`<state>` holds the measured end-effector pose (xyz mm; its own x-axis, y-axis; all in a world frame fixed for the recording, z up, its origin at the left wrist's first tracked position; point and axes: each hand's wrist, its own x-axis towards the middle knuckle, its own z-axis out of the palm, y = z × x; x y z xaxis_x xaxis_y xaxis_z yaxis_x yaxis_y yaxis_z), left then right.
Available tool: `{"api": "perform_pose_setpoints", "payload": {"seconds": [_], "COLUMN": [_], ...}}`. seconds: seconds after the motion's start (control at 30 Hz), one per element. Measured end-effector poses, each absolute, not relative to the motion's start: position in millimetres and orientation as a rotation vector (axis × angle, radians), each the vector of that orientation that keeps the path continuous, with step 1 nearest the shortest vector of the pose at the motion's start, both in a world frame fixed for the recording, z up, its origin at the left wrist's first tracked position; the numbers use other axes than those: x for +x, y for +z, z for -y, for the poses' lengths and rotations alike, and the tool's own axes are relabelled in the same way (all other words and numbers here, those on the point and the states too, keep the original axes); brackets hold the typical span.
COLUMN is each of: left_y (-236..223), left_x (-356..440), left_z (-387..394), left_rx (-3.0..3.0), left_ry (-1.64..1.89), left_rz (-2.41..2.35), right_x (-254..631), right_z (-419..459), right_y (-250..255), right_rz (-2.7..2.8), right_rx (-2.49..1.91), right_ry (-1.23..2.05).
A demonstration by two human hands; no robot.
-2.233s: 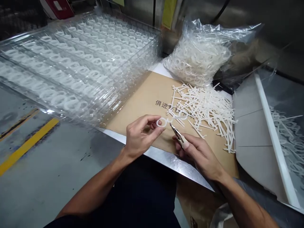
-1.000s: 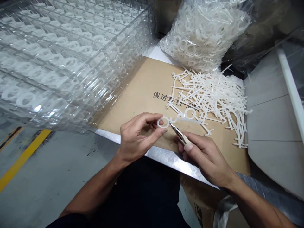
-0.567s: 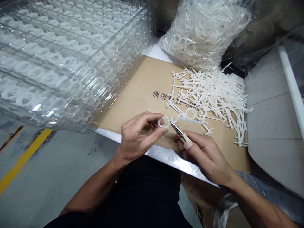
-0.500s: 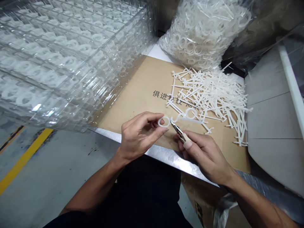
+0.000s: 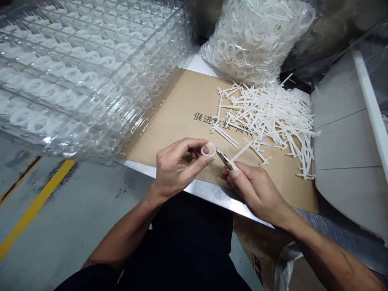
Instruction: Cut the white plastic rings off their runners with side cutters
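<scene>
Between the thumb and fingers of my left hand [image 5: 177,169] is a small translucent white plastic ring [image 5: 215,150], held upright just above the table's front part. My right hand [image 5: 257,188] is closed around a pair of nippers [image 5: 223,157], whose light handles are mostly hidden in the palm. The metal jaws point left, their tips at the ring's right edge; whether they touch it I cannot tell. Right of the nippers, a loose plastic sprue [image 5: 242,149] slants toward another ring-shaped piece [image 5: 269,140] by the pile of cut sprues [image 5: 266,113].
Stacked clear plastic trays [image 5: 91,76] filled with white rings stand on the left. At the back is a clear bag of rings [image 5: 245,48]. Brown cardboard [image 5: 169,117] covers the metal-edged table [image 5: 209,198]. A pale curved panel [image 5: 345,149] bounds the right side.
The sprue with a second ring has come apart from the ring in my left hand and moved right toward the pile. Both hands stay nearly in place; the view has shifted slightly.
</scene>
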<state>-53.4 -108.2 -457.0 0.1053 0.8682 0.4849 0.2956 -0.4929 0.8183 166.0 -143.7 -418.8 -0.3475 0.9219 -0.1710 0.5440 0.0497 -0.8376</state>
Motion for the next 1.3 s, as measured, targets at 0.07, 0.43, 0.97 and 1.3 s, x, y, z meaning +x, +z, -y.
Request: {"api": "perform_pose_setpoints", "payload": {"seconds": [0.07, 0.43, 0.97, 1.3], "left_y": [-458.5, -462.6, -463.7, -462.3], "left_x": [-53.9, -55.2, -57.0, -56.4], "left_z": [109.0, 107.3, 108.6, 109.1], "left_rx": [1.823, 1.893, 1.863, 1.854], "left_ry": [1.398, 1.523, 1.494, 1.487], "left_rz": [-1.145, -1.084, -1.028, -1.022], "right_x": [167.6, 171.1, 172.8, 172.8], "right_z": [142.6, 141.9, 143.5, 143.0], "right_y": [-421.2, -421.5, -420.8, -421.4], "right_rz": [1.857, 1.599, 1.61, 1.581], "right_rx": [-1.461, -1.434, -1.407, -1.382], "right_ry": [1.294, 1.549, 1.562, 1.587]}}
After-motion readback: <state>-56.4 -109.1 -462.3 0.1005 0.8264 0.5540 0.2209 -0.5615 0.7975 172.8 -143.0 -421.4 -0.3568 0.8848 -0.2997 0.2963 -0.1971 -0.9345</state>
